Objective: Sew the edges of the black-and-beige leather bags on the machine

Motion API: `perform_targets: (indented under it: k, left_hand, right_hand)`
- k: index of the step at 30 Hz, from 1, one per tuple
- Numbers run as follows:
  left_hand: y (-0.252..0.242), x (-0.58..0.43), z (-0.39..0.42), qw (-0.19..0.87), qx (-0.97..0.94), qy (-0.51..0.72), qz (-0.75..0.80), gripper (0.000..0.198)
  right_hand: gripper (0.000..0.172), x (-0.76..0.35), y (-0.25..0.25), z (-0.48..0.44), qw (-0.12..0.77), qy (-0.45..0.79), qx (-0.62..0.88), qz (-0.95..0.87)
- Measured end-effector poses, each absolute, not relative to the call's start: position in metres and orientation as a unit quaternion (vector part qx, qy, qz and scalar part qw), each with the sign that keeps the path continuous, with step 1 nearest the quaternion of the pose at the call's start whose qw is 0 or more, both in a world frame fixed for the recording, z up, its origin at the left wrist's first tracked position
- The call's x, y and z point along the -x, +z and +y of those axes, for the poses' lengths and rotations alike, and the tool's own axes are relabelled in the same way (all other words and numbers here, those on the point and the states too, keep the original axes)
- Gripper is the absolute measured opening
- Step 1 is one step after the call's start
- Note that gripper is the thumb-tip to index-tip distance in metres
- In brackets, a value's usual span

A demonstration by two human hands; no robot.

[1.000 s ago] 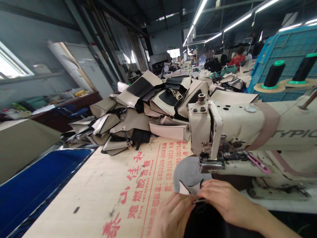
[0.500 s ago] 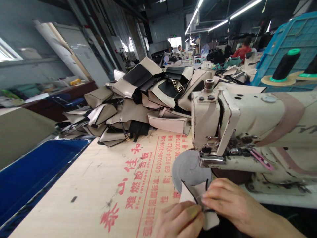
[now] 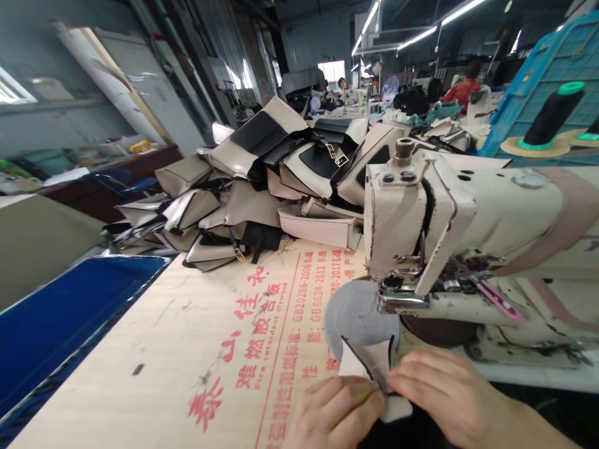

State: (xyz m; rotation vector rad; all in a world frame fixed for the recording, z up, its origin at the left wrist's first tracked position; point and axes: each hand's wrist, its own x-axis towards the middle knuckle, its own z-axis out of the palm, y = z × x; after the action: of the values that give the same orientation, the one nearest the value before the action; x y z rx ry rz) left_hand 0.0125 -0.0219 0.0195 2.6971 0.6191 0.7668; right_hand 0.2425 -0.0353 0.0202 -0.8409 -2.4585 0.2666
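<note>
Low in the head view, a small cream leather piece (image 3: pixel 354 362) with black edges is held between both hands. My left hand (image 3: pixel 340 408) is closed on its left side, thumb and fingers pressed together. At its right side, my right hand (image 3: pixel 437 386) pinches the edge, and the fingertips hide part of the fold. A cream flap sticks out below, between the hands. Just beyond the piece lies a flat grey coiled roll (image 3: pixel 358 315), partly covered by its upper end. To the right, the sewing machine head (image 3: pixel 421 218) stands above and beyond my right hand.
Cream and black leather bags (image 3: pixel 262 199) are heaped at the back of the plywood tabletop (image 3: pixel 178 337). A blue-lined bin (image 3: pixel 79 330) is on the left. Black thread spools (image 3: pixel 552 118) and a blue crate (image 3: pixel 533 75) are at the right. Other people are far behind.
The camera view has shifted slightly. Both hands keep their grip on the leather piece, the right fingers a little farther right and its lower flap slightly higher in view.
</note>
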Motion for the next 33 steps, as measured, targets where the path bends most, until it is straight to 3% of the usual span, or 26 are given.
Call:
perform_targets:
  k: [8,16,28,33]
  left_hand:
    - [0.009,-0.036,-0.024,0.164,-0.842,0.409,0.313,0.013]
    - [0.027,-0.017,-0.028,0.143,-0.932,0.203,0.263,0.042]
    - [0.025,-0.030,-0.025,0.063,-0.937,0.161,0.303,0.035]
    - [0.024,-0.025,-0.023,0.109,-0.928,0.166,0.315,0.031]
  right_hand:
    - [0.023,-0.241,0.011,-0.038,0.272,0.142,0.307,-0.901]
    - [0.019,-0.237,0.005,-0.038,0.322,0.144,0.334,-0.874]
    - [0.009,-0.240,-0.005,-0.036,0.314,0.165,0.366,-0.860]
    - [0.007,-0.239,-0.008,-0.033,0.307,0.155,0.373,-0.862]
